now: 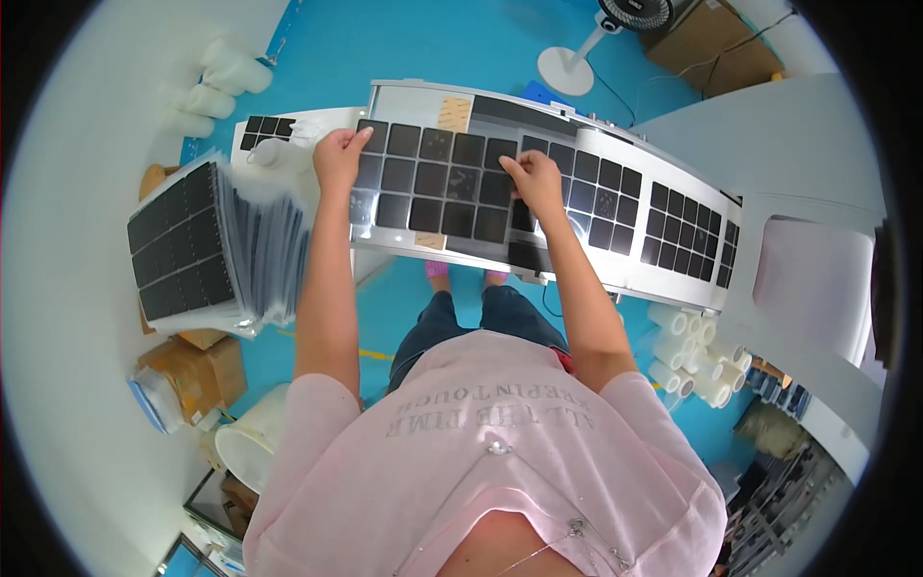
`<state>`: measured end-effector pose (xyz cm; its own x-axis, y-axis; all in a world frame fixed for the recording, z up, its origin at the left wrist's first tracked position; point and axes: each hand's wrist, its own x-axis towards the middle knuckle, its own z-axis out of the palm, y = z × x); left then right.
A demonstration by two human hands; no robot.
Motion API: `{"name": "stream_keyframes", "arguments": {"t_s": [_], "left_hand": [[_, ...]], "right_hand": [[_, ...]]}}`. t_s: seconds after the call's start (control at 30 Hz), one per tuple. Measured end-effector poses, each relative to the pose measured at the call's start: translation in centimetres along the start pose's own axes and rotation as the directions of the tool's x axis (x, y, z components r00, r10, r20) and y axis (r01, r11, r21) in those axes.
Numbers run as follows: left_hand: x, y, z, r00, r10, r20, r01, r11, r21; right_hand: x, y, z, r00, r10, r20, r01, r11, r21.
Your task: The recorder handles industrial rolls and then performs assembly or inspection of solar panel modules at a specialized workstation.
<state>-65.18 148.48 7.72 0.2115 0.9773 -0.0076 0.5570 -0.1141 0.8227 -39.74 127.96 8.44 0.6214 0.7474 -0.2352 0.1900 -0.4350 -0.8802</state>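
Note:
A clear sheet bearing rows of dark square patches is stretched between my two hands, over the left end of a long conveyor-like machine bed. My left hand pinches its upper left corner between thumb and fingers. At the upper right edge, my right hand grips the same sheet, fingertips closed. To the right, similar sheets of dark squares lie in a line along the white bed. A thick stack of such sheets stands at the left, with its many layers fanned along one side.
White rolls stand at the far left, and more rolls are piled under the bed's right side. A large pale machine housing closes off the right. Cardboard boxes and a white bin sit lower left. A fan stands beyond.

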Motion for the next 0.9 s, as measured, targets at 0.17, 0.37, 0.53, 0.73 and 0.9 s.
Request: {"name": "stream_keyframes", "arguments": {"t_s": [0.17, 0.37, 0.53, 0.73, 0.9], "left_hand": [[3.1, -1.4, 2.2, 0.999, 0.018, 0.047, -0.021, 0.997, 0.072], [2.9, -2.4, 3.2, 0.998, -0.044, 0.038, 0.044, 0.999, 0.022], [2.6, -2.7, 3.6, 0.997, -0.034, 0.063, 0.039, 0.996, -0.078], [1.6, -2.8, 3.8, 0.999, 0.052, 0.002, -0.053, 0.999, 0.014], [-1.0, 1.0, 3.9, 0.974, 0.226, -0.009, -0.188, 0.832, 0.521]], "right_hand": [[3.4, 0.7, 0.4, 0.998, 0.057, -0.010, -0.057, 0.994, -0.090], [3.5, 1.2, 0.3, 0.996, 0.084, 0.000, -0.084, 0.993, -0.084], [3.1, 1.4, 0.4, 0.996, 0.082, -0.020, -0.084, 0.991, -0.101], [2.7, 1.1, 0.7, 0.996, 0.092, -0.016, -0.093, 0.976, -0.195], [0.8, -1.4, 0.8, 0.977, -0.166, -0.136, 0.042, 0.770, -0.636]]}}
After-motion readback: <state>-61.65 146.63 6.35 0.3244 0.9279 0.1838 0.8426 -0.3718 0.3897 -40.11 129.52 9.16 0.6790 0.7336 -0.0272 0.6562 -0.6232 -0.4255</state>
